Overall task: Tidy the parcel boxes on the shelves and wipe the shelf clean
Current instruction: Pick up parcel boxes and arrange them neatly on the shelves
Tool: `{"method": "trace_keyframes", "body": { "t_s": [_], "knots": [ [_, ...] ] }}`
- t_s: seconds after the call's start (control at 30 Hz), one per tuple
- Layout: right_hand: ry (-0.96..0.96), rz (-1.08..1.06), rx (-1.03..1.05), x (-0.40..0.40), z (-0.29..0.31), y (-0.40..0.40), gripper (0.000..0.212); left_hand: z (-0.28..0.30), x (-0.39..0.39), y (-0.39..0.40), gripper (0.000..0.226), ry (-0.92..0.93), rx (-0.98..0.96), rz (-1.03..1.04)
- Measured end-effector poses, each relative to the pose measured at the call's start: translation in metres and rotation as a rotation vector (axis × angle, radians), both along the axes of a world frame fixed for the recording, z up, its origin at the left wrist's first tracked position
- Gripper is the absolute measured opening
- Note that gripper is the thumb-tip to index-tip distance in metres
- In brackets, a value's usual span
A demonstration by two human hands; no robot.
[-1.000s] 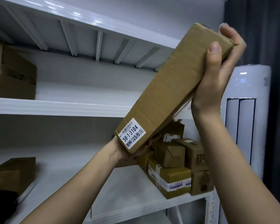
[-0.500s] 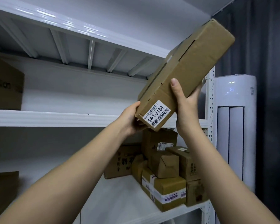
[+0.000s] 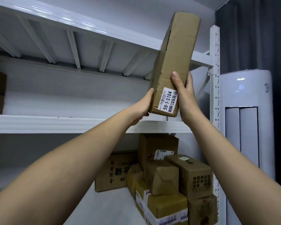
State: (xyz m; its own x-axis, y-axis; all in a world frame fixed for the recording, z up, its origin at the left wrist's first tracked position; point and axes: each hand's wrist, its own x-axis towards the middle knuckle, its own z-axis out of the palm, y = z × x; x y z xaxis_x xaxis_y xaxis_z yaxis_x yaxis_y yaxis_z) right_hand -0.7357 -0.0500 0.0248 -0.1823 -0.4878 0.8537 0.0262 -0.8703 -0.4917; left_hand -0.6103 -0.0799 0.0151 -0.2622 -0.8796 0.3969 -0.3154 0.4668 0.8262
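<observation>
Both hands, left hand (image 3: pixel 143 104) and right hand (image 3: pixel 184 96), clasp long parcel box (image 3: pixel 173 62) near-upright at its bottom end, likely to stand it at middle shelf (image 3: pixel 55 123) right end.

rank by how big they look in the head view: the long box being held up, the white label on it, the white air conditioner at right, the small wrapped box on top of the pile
1. air conditioner
2. long box, which is nearer the camera, so its true size against the unit is unsure
3. small wrapped box
4. white label
</observation>
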Motion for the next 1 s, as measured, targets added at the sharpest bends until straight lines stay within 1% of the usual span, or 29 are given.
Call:
{"method": "trace_keyframes", "body": {
  "t_s": [0.07, 0.13, 0.2, 0.27, 0.37, 0.43, 0.63, 0.7, 0.8, 0.87, 1.0],
  "knots": [
    [0.028, -0.018, -0.013, -0.025, 0.004, -0.027, 0.057, 0.005, -0.025, -0.025, 0.077, 0.030, 0.024, -0.032],
    [0.032, -0.012, 0.007, -0.043, 0.003, -0.051, 0.060, 0.008, -0.043, -0.046, 0.070, 0.116, 0.052, -0.089],
    [0.027, 0.005, 0.039, -0.063, 0.005, -0.074, 0.050, 0.011, -0.066, -0.062, 0.063, 0.166, 0.080, -0.124],
    [0.019, 0.034, 0.075, -0.093, 0.010, -0.102, 0.042, 0.011, -0.095, -0.083, 0.063, 0.195, 0.107, -0.167],
    [0.029, 0.035, 0.118, -0.131, 0.015, -0.138, 0.043, 0.015, -0.130, -0.112, 0.064, 0.269, 0.179, -0.251],
    [0.038, 0.040, 0.139, -0.149, 0.015, -0.160, 0.043, 0.017, -0.148, -0.128, 0.065, 0.295, 0.189, -0.247],
    [0.063, 0.012, 0.175, -0.183, 0.013, -0.211, 0.038, 0.018, -0.185, -0.174, 0.069, 0.297, 0.177, -0.169],
    [0.074, 0.015, 0.190, -0.196, 0.012, -0.228, 0.038, 0.019, -0.195, -0.188, 0.070, 0.241, 0.163, -0.155],
    [0.123, -0.004, 0.222, -0.207, 0.006, -0.245, 0.040, 0.021, -0.203, -0.199, 0.065, 0.139, 0.102, -0.085],
    [0.157, -0.003, 0.253, -0.212, -0.001, -0.257, 0.037, 0.023, -0.209, -0.208, 0.068, 0.108, 0.113, -0.055],
    [0.149, -0.024, 0.314, -0.220, -0.006, -0.276, 0.032, 0.023, -0.221, -0.231, 0.075, 0.073, 0.103, 0.037]
  ]
}}
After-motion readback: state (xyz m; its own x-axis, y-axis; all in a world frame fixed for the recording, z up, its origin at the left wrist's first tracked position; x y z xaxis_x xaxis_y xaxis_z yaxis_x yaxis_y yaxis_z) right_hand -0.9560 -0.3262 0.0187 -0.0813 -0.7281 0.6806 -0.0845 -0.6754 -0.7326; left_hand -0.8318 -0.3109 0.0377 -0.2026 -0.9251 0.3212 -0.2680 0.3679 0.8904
